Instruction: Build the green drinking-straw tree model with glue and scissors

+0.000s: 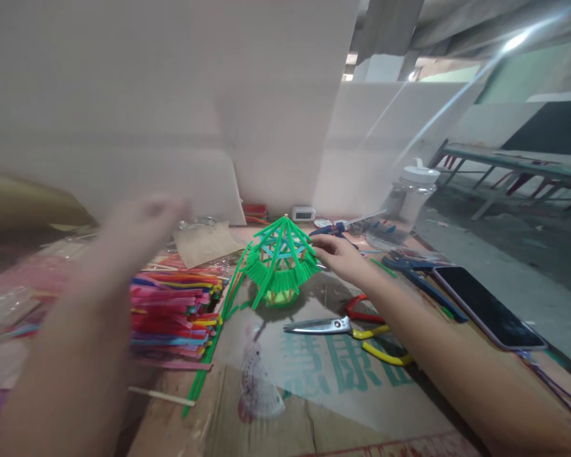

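Note:
A small green pavilion model (282, 266) of fuzzy pipe cleaners and thin wooden sticks stands upright on the board, its pointed roof on top. At its right side, my right hand (337, 255) has thumb and finger closed on the roof's edge. My left hand (159, 212) is raised to the left of the model, apart from it and smeared by motion; its fingers cannot be made out. Loose green pipe cleaners (203, 374) lie left of the model. Below my right forearm rest scissors (321, 326) with red and yellow handles.
Bundled coloured pipe cleaners (176, 311) lie at left, with a wooden stick (162, 397) in front. A clear protractor (259, 387) is near the middle. At right are dark-handled pliers (426, 289), a phone (488, 304) and a lidded bottle (409, 197). Behind stands a small digital clock (303, 214).

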{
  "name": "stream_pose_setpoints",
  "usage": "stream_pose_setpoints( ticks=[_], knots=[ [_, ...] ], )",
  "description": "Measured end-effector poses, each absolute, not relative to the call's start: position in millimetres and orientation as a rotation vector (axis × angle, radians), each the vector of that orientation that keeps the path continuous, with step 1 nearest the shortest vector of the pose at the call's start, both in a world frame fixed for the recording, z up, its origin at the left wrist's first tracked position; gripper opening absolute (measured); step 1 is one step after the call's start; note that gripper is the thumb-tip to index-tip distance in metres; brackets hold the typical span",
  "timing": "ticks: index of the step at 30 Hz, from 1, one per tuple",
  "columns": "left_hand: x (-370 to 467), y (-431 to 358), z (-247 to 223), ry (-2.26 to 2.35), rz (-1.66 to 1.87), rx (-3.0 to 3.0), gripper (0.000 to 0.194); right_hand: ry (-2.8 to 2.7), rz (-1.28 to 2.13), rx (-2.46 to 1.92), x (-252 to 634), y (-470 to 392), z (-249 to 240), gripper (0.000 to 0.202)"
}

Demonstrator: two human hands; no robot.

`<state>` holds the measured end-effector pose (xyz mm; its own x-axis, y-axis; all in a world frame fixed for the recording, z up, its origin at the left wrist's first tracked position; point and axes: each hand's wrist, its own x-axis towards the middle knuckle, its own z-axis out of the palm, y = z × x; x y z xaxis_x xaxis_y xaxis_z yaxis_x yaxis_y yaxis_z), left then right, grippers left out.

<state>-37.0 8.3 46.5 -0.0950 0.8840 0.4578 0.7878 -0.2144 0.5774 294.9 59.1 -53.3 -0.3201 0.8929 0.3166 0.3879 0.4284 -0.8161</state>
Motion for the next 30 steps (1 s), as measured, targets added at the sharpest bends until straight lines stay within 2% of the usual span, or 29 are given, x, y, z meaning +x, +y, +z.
stream_pose_setpoints(
  ticks=[4, 8, 11, 15, 21, 24, 26, 30],
  knots=[
    [1.2, 24.0, 21.7, 1.661, 1.11, 2.081, 0.03, -1.795, 0.697, -1.129, 301.3, 39.5, -37.3, 0.031],
    [13.1, 33.8, 6.2, 1.711, 1.077, 2.059, 0.036, -1.981, 0.641, -1.279, 303.8, 4.3, -30.7, 0.04],
    [11.4, 35.8, 2.1, 1.643, 0.999, 2.125, 0.041, -2.192, 0.741, -1.304, 292.6, -16.9, -43.9, 0.031],
    [12.6, 39.1, -2.6, 1.504, 1.001, 2.099, 0.036, -2.228, 0.805, -1.372, 270.8, -27.0, -64.8, 0.025],
    [16.7, 46.9, -14.9, 1.232, 1.117, 1.947, 0.042, -2.203, 0.915, -1.048, 277.9, -48.7, -39.6, 0.024],
    [14.5, 47.8, -16.6, 1.207, 1.047, 1.97, 0.042, -2.296, 0.883, -0.883, 293.0, -61.7, -23.7, 0.031],
    [12.3, 47.4, -14.1, 1.251, 0.973, 2.01, 0.04, -2.3, 0.9, -0.963, 295.4, -63.2, -26.0, 0.034],
    [3.1, 43.0, -3.4, 1.469, 0.796, 2.014, 0.041, -2.19, 0.925, -1.252, 280.0, -50.6, -52.9, 0.019]
  ],
)
